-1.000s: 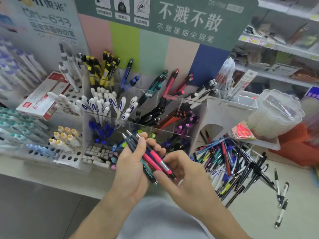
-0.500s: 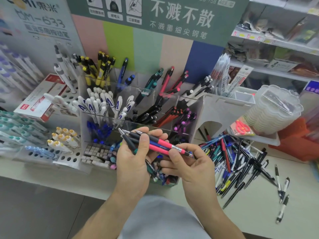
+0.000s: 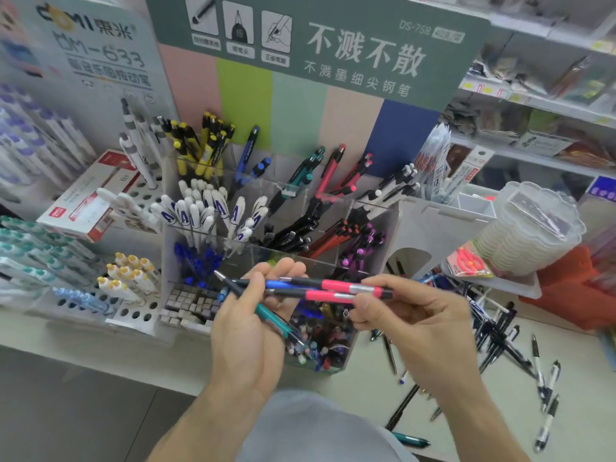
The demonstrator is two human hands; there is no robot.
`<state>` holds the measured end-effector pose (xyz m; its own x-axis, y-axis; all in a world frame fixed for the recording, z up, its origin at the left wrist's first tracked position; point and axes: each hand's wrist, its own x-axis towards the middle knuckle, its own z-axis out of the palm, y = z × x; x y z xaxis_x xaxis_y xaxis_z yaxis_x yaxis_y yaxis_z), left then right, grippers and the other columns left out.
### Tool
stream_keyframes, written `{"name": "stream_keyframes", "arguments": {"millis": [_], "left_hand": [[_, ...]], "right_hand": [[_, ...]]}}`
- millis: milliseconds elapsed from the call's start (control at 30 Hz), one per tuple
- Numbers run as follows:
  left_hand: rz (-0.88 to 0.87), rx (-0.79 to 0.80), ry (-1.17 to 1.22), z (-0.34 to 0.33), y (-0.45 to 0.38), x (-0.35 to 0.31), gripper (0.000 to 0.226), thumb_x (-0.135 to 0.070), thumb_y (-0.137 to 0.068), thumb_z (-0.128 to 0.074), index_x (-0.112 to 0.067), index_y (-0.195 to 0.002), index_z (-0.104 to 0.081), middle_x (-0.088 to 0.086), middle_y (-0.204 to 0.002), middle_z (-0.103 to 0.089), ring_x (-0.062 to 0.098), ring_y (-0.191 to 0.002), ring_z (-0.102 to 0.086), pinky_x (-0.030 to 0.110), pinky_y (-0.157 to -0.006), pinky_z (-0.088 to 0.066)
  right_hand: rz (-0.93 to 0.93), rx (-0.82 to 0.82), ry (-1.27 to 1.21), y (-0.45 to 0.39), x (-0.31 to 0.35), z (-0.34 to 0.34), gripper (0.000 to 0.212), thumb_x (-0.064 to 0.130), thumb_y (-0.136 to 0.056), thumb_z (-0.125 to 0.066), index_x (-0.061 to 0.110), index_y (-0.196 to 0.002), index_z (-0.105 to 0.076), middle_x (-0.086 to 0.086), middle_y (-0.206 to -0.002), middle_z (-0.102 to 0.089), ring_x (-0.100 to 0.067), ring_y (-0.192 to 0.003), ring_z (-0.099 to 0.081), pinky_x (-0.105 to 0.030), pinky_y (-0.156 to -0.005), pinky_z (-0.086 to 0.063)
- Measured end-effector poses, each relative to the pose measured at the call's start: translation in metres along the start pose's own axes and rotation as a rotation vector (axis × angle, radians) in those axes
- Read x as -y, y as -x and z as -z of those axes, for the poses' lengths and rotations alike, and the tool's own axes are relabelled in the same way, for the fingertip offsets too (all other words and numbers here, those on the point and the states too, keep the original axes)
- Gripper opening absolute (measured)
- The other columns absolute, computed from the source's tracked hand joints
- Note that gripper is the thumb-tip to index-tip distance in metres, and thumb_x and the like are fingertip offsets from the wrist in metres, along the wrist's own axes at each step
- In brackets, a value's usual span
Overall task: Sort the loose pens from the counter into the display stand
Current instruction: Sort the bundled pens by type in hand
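Observation:
My left hand [image 3: 250, 331] holds a small bundle of pens [image 3: 266, 288] in front of the clear tiered display stand [image 3: 373, 208]; a teal pen [image 3: 273, 320] and a blue one lie across its palm. My right hand [image 3: 420, 325] pinches the ends of two pink-and-black pens [image 3: 336, 290], which lie level between both hands. The stand's compartments hold yellow, blue, teal, red, black and purple pens grouped by colour. A heap of loose pens [image 3: 493, 328] lies on the counter to the right, partly hidden behind my right hand.
A perforated white rack [image 3: 133, 315] with capped pens and a red-and-white box [image 3: 86, 208] stand to the left. At right, a stack of clear plastic tubs [image 3: 530, 228] sits on a white tray. Stray pens [image 3: 546, 405] lie near the counter's front right.
My right hand has drawn the two pink pens rightward out of the bundle in my left hand, turning them from slanted to level. The view has shifted slightly.

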<state>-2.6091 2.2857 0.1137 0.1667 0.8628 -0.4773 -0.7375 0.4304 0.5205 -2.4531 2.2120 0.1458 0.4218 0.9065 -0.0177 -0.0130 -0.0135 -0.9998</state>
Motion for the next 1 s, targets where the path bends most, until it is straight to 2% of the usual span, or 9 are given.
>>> {"name": "stream_keyframes", "arguments": {"millis": [100, 200, 333, 400, 500, 633, 833, 933, 1000], "left_hand": [[-0.006, -0.022, 0.052, 0.004, -0.009, -0.016, 0.018, -0.011, -0.107, -0.038, -0.003, -0.116, -0.051, 0.02, -0.105, -0.075, 0.03, -0.099, -0.074, 0.037, -0.078, -0.062], [-0.026, 0.006, -0.009, 0.003, -0.009, -0.019, 0.017, -0.01, -0.107, -0.037, -0.004, -0.114, -0.051, 0.022, -0.109, -0.073, 0.031, -0.102, -0.073, 0.039, -0.081, -0.062], [-0.048, 0.071, -0.114, 0.001, -0.002, -0.012, 0.019, -0.011, -0.106, -0.037, -0.004, -0.112, -0.053, 0.02, -0.112, -0.073, 0.031, -0.106, -0.071, 0.043, -0.088, -0.058], [-0.08, 0.094, -0.171, 0.001, -0.001, -0.011, 0.02, -0.012, -0.105, -0.037, -0.004, -0.112, -0.054, 0.018, -0.112, -0.073, 0.03, -0.107, -0.071, 0.043, -0.089, -0.058], [-0.124, 0.109, -0.202, 0.001, -0.003, -0.013, 0.02, -0.012, -0.104, -0.039, -0.004, -0.109, -0.056, 0.016, -0.11, -0.074, 0.03, -0.106, -0.071, 0.042, -0.088, -0.059], [-0.156, 0.091, -0.2, -0.001, -0.006, -0.014, 0.02, -0.011, -0.104, -0.04, -0.001, -0.105, -0.058, 0.015, -0.103, -0.074, 0.03, -0.104, -0.072, 0.038, -0.083, -0.061], [-0.147, 0.051, -0.233, -0.006, -0.008, -0.02, 0.024, -0.021, -0.101, -0.046, -0.004, -0.091, -0.061, 0.01, -0.088, -0.074, 0.025, -0.086, -0.075, 0.029, -0.07, -0.061], [-0.162, 0.067, -0.25, -0.009, -0.013, -0.026, 0.023, -0.025, -0.101, -0.043, -0.006, -0.097, -0.057, 0.009, -0.085, -0.075, 0.025, -0.083, -0.076, 0.028, -0.067, -0.06], [-0.192, 0.068, -0.253, -0.011, -0.016, -0.032, 0.023, -0.025, -0.102, -0.041, -0.007, -0.099, -0.056, 0.008, -0.086, -0.075, 0.025, -0.084, -0.076, 0.028, -0.067, -0.06]], "right_hand": [[0.13, -0.11, 0.012, -0.021, 0.028, 0.026, 0.02, 0.009, -0.073, -0.077, 0.022, -0.087, -0.083, -0.009, -0.075, -0.077, -0.023, -0.062, -0.075, -0.027, -0.065, -0.062], [0.453, -0.237, 0.25, -0.053, 0.051, 0.04, 0.021, 0.007, -0.085, -0.078, 0.024, -0.097, -0.079, 0.005, -0.082, -0.078, -0.018, -0.07, -0.076, -0.026, -0.07, -0.061], [0.709, -0.185, 0.617, -0.097, 0.059, 0.027, 0.016, 0.009, -0.086, -0.079, 0.018, -0.099, -0.077, 0.004, -0.084, -0.075, -0.01, -0.071, -0.071, -0.02, -0.071, -0.057], [0.692, -0.081, 0.755, -0.117, 0.054, 0.016, 0.009, 0.01, -0.084, -0.078, 0.015, -0.092, -0.08, 0.001, -0.076, -0.071, -0.008, -0.063, -0.064, -0.019, -0.065, -0.052], [0.545, 0.049, 0.855, -0.139, 0.045, -0.001, 0.009, 0.013, -0.082, -0.078, 0.015, -0.09, -0.08, 0.014, -0.071, -0.066, -0.001, -0.06, -0.058, -0.014, -0.064, -0.046], [0.52, -0.112, 0.862, -0.144, 0.029, -0.013, 0.036, 0.027, -0.079, -0.083, 0.017, -0.112, -0.07, 0.004, -0.087, -0.062, -0.002, -0.065, -0.058, -0.017, -0.072, -0.048], [0.703, -0.201, 0.707, -0.133, 0.0, -0.028, 0.015, 0.013, -0.093, -0.071, 0.006, -0.106, -0.075, -0.005, -0.102, -0.065, -0.013, -0.079, -0.063, -0.026, -0.076, -0.054], [0.613, -0.195, 0.728, -0.136, 0.006, -0.043, 0.025, 0.019, -0.102, -0.059, 0.006, -0.119, -0.072, -0.008, -0.113, -0.063, -0.012, -0.092, -0.06, -0.015, -0.087, -0.046], [0.639, -0.27, 0.701, -0.118, 0.014, -0.05, 0.027, 0.021, -0.103, -0.057, 0.004, -0.12, -0.068, -0.01, -0.114, -0.058, -0.007, -0.089, -0.055, -0.011, -0.085, -0.043]]}}
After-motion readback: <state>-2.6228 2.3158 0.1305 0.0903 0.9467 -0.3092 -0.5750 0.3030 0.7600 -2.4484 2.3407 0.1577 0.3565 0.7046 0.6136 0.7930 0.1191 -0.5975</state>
